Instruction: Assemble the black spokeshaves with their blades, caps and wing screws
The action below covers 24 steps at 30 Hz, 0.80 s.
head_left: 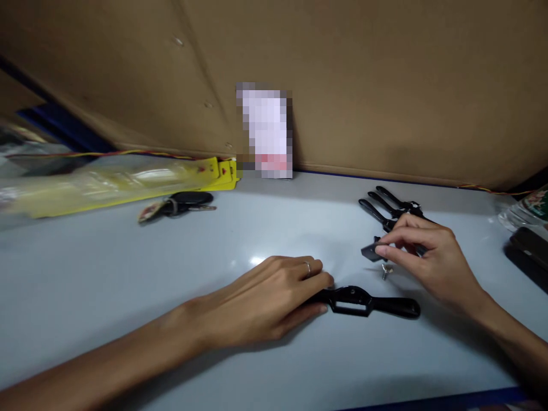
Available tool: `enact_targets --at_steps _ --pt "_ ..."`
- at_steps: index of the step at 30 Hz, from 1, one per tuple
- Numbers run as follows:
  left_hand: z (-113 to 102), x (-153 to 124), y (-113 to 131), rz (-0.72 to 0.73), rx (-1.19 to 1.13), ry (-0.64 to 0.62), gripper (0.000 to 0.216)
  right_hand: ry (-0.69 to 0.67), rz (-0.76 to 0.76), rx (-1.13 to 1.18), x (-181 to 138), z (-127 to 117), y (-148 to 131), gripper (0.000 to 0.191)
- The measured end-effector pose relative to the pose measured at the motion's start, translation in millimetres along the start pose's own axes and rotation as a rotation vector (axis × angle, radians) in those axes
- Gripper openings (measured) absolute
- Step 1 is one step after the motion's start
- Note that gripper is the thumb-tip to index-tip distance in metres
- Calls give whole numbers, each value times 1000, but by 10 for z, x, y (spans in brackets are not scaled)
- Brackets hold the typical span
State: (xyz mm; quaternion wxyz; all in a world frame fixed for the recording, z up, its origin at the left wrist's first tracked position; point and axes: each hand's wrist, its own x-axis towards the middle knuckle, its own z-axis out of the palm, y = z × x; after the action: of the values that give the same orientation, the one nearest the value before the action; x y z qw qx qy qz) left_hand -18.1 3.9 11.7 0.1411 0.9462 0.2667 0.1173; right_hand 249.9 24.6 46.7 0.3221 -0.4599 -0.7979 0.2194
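Note:
A black spokeshave (353, 299) lies on the table, its right handle pointing right. My left hand (286, 291), with a ring on one finger, is wrapped round its left handle, which is mostly hidden. Between the thumb and fingers of my right hand (422, 251) is a small dark flat blade (371, 252), held just above the table. Under the blade is a small silver screw (386, 272). Several more black spokeshaves (379, 211) lie behind my right hand, which partly covers them.
At the left lie yellow cards in clear plastic sleeves (128, 182) and a bunch of keys (177, 204). A blurred-out card (269, 131) leans on the cardboard wall (385, 85). A dark phone-like object (531, 257) and a clear plastic item (528, 211) are at the right edge.

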Motion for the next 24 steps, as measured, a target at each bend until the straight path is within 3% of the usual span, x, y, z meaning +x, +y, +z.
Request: enact_targets --at_steps 8,24 --pt "64 -13 -7 178 270 122 22 -364 161 153 -164 136 -153 18" --pt "58 -16 12 186 270 136 20 -425 4 -208 -233 232 -65 27"
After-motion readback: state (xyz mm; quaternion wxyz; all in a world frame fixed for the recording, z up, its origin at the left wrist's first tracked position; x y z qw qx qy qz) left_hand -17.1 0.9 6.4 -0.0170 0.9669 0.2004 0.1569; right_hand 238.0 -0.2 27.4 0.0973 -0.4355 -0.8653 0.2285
